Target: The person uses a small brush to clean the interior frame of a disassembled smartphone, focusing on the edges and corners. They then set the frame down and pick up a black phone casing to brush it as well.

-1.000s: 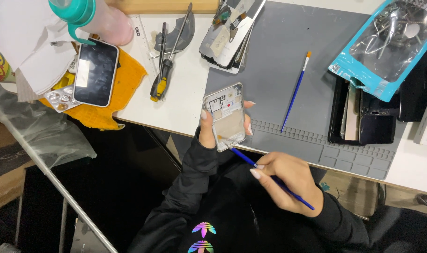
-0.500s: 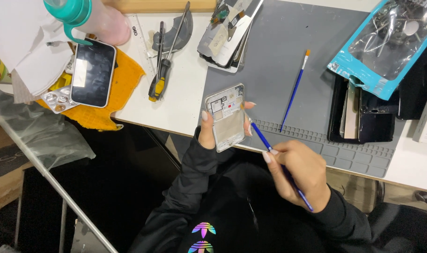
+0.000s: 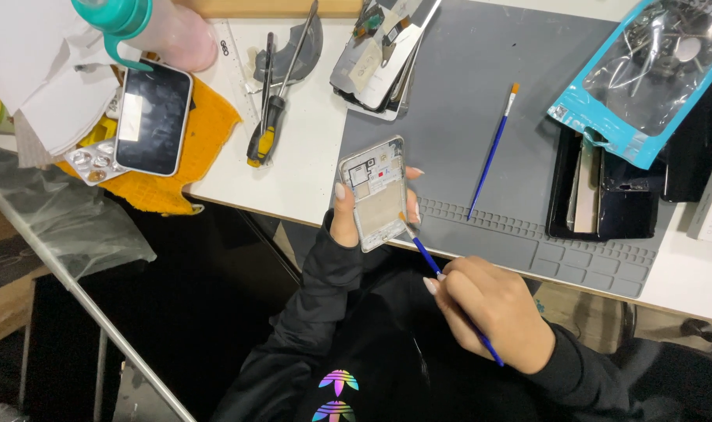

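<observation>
We grip the opened phone frame (image 3: 375, 193) in our left hand (image 3: 347, 223), fingers wrapped around its edges, above the surface (image 3: 309, 168) edge. Our right hand (image 3: 489, 312) pinches a blue brush (image 3: 423, 254), its tip touching the frame's lower right.

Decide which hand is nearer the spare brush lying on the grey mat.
Right. The right hand is below the spare brush, off the mat's near edge; the left hand, holding the phone frame, is farther left.

Phone repair bench: mat (image 3: 481, 101), screwdrivers (image 3: 264, 133).
</observation>
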